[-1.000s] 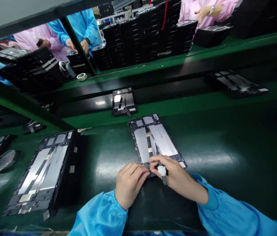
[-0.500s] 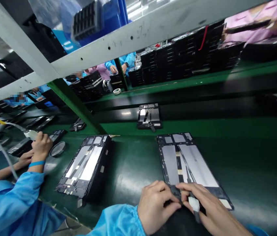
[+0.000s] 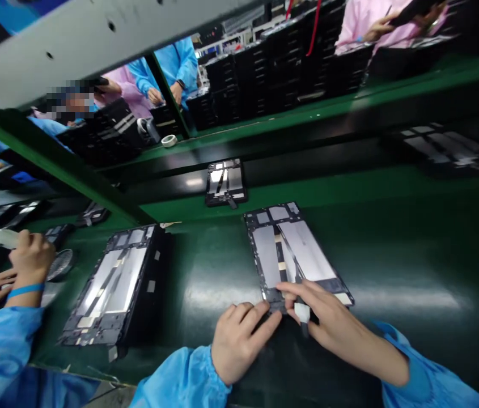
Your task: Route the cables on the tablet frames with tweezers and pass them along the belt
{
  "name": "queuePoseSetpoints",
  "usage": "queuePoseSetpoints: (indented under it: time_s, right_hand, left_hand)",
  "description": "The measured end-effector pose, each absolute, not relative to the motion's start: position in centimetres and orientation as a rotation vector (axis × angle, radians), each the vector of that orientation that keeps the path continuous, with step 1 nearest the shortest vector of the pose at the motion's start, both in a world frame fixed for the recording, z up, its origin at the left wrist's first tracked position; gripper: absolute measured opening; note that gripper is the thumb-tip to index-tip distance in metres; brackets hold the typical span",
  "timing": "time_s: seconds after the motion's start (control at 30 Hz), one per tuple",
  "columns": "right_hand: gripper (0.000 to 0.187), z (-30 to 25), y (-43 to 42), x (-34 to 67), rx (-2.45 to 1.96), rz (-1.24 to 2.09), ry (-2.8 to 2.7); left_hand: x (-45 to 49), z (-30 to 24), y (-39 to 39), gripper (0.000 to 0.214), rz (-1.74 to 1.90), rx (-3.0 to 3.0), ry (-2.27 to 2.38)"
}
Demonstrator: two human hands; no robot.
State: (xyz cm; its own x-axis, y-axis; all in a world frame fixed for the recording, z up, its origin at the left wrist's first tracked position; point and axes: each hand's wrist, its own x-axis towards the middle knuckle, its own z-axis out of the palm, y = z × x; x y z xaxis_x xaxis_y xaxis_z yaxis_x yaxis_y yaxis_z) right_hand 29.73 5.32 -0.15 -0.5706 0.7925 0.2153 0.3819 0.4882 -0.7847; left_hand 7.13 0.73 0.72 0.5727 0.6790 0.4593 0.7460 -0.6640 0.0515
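Observation:
An opened tablet [image 3: 265,249], its grey battery panels and diagonal ribbon strips exposed, lies on the green bench before me. My left hand [image 3: 243,337] rests at its lower left edge, fingertips touching it, thumb and index finger apart. My right hand [image 3: 324,317] is over the lower end, index finger stretched onto the tablet's inside. Between that hand's thumb and fingers sits a small tool with a white grip [image 3: 302,313] and a dark end; its working tip is hidden. To the left stands a stack of opened tablets [image 3: 111,283], showing similar panels on top.
Another opened tablet [image 3: 225,182] lies further back. A green post [image 3: 69,170] and a pale beam [image 3: 81,51] cross the upper left. A co-worker's hand [image 3: 30,258] is at far left beside a round dish [image 3: 60,264]. Dark stacks [image 3: 260,73] line the far shelf.
The view has shifted, so the bench, tablets and both hands appear further left and higher. My left thumb and index finger have spread apart. The right hand keeps the white-gripped tool.

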Motion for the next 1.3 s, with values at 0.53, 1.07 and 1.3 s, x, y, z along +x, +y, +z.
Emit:
queuePoseSetpoints:
  time_s: [0.53, 1.07, 1.3]
  right_hand:
    - [0.037, 2.0, 4.5, 31.5, -1.015, 1.066, -1.921]
    - [0.018, 2.4, 4.0, 31.9, -1.225, 1.083, -1.805]
    - [0.019, 1.6, 3.8, 32.1, -1.214, 1.246, -1.681]
  left_hand:
    - [7.5, -0.1, 1.3, 0.032, -0.643, -2.689, -1.231]
    - [7.6, -0.3, 1.2, 0.033, -0.677, -2.702, -1.283]
    - [6.6, -0.2, 1.2, 0.035, -0.721, -2.773, -1.219]
